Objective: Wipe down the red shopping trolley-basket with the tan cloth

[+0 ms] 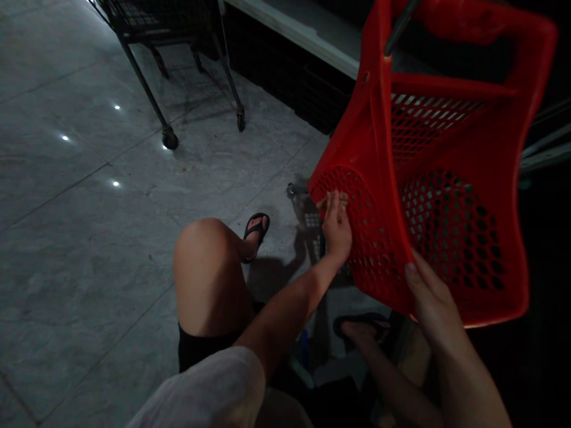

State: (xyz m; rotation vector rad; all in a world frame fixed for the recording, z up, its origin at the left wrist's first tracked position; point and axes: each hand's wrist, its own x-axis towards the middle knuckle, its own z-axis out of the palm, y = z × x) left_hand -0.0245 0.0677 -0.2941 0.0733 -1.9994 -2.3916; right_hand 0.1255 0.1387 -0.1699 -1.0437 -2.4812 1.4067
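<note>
A red plastic shopping basket (379,178) with perforated sides is tilted so that its open top faces right. My right hand (430,291) grips the lower rim, with the thumb over the edge. Against the outside of the perforated wall is my left hand (336,232), its fingers close together. Under those fingers shows the edge of a small tan wad (343,199) that looks like a cloth; most of it is hidden. A dark metal handle bar (401,27) crosses the basket's top corner.
A shopping cart (169,35) on casters stands at the upper left on the grey tiled floor (80,249). Behind the basket runs a low pale shelf (303,30). My bent knee (205,255) and sandalled foot (256,232) are below. The right side is dark.
</note>
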